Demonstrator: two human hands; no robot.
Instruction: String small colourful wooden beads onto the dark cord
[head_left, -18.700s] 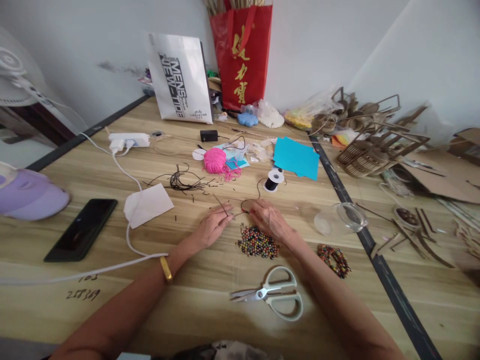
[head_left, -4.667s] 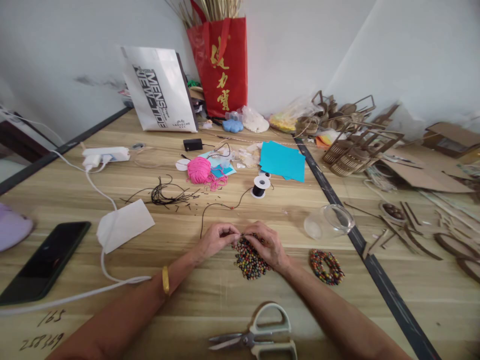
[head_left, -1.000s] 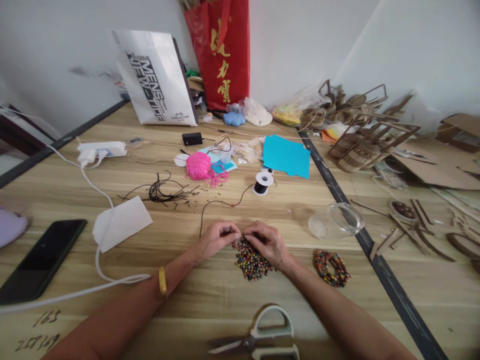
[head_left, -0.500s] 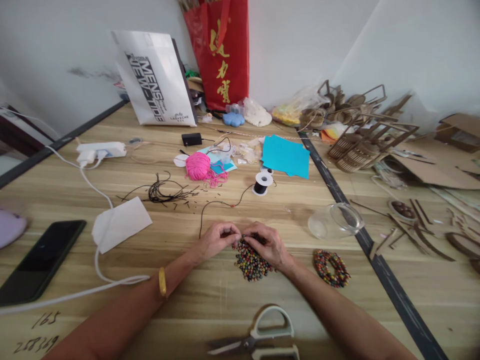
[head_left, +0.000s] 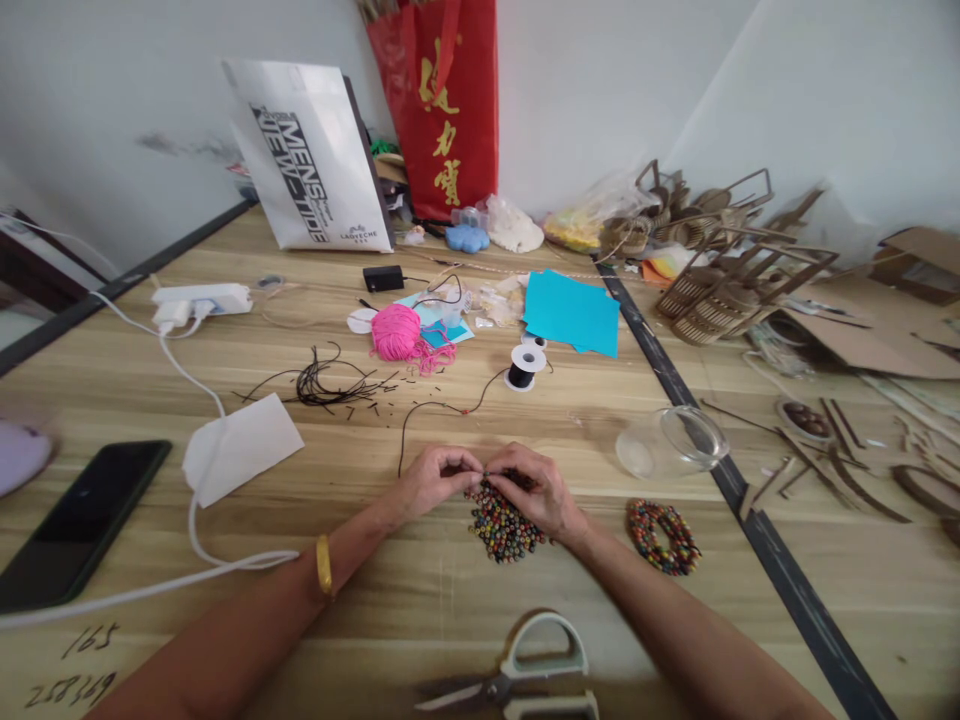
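Observation:
My left hand (head_left: 439, 478) is closed in a pinch, thumb against forefinger, with a thin black cord (head_left: 403, 430) running down behind it. The cord's end at the fingertips is too small to make out. Facing it, the fingertips of my right hand (head_left: 536, 488) pinch a small dark bead, almost touching the left fingertips. Under both hands lies a heap of multicoloured beads (head_left: 504, 530), partly covered by the right hand. The cord leads back to a white spool of black cord (head_left: 523, 368) and carries a tiny red bead.
Scissors (head_left: 517, 675) lie near the front edge. To the right are a coiled string of beads (head_left: 664, 537) and a clear jar (head_left: 671, 442) on its side. Pink yarn (head_left: 396, 332), cut black cords (head_left: 322, 380), a white tag (head_left: 244, 450) and a phone (head_left: 82, 525) lie leftward.
Both hands stay in almost the same place. The fingertips have shifted very slightly where they meet above the beads.

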